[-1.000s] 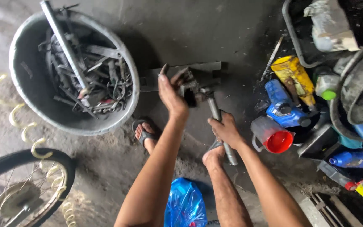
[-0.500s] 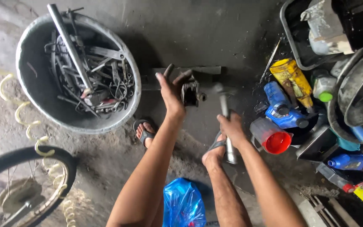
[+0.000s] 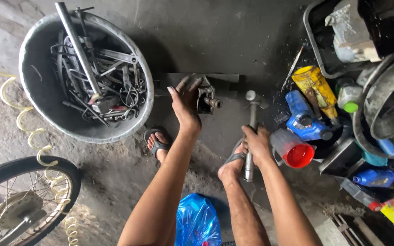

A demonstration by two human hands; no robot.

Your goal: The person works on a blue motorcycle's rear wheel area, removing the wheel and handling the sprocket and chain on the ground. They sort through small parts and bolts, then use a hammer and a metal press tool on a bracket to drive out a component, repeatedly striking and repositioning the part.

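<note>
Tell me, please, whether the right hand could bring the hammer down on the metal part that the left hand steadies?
Probably yes: the right hand holds the hammer beside the metal part, nothing between; the left hand lies close alongside it.

Hammer [image 3: 251,132] now off the part [image 3: 207,99], seemingly raised.

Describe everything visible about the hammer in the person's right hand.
The hammer is all metal, grey and worn, with a long straight shaft and a small rounded head at the far end. The right hand grips the shaft at its middle, so the bare lower end sticks out toward the person. It is held off the ground, pointing away, its head near the small metal part under the left hand.
</note>
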